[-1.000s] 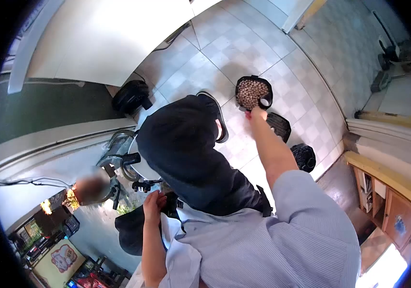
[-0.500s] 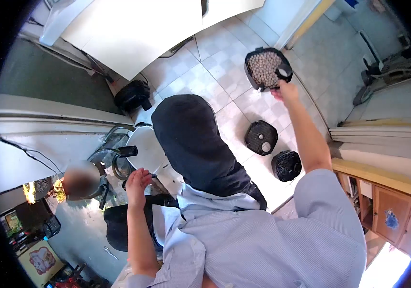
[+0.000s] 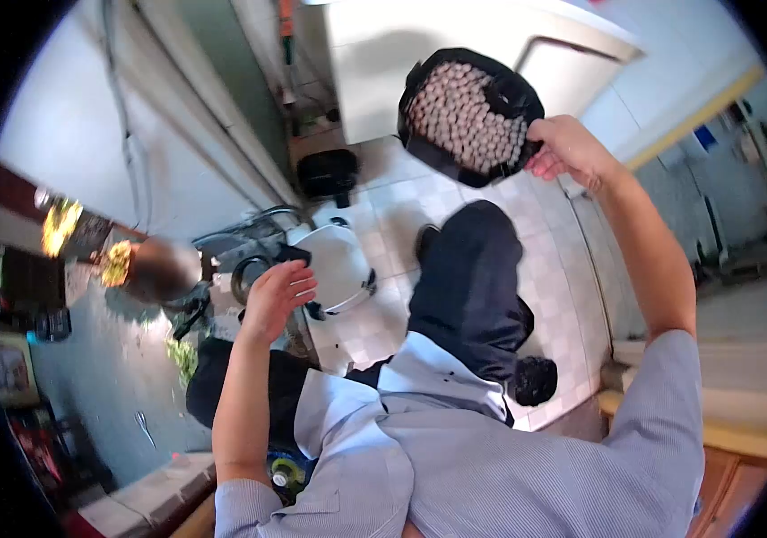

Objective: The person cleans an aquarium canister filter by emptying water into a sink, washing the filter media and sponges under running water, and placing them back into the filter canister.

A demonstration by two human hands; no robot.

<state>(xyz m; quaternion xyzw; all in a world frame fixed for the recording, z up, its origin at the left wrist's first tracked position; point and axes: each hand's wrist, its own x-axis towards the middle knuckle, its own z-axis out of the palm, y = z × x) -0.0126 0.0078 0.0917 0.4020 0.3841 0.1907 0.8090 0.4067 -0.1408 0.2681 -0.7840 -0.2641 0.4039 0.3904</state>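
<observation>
My right hand (image 3: 572, 152) grips the rim of a black filter basket (image 3: 417, 148) at its right side and holds it up above the floor. Small round pinkish-white media balls (image 3: 464, 117) fill the basket, and a dark round tube rises among them near the right edge. My left hand (image 3: 277, 299) is raised with fingers stretched out, nothing seen in it. Just beyond that hand stands a white container (image 3: 334, 264) with black clips on its rim. Another black basket (image 3: 536, 381) is on the floor beside my leg, partly hidden.
A white cabinet or panel (image 3: 374, 81) stands ahead, behind the held basket. A black device (image 3: 328, 175) sits on the tiled floor (image 3: 572, 296). Dark hoses (image 3: 253, 269) lie near my left hand. A glass-like surface (image 3: 123, 386) with plants and a metal tool spans the left.
My right hand has carried the basket upward and left, closer to me. My left fingers have spread from a closed pose. The view has turned, and my leg now covers part of the floor baskets.
</observation>
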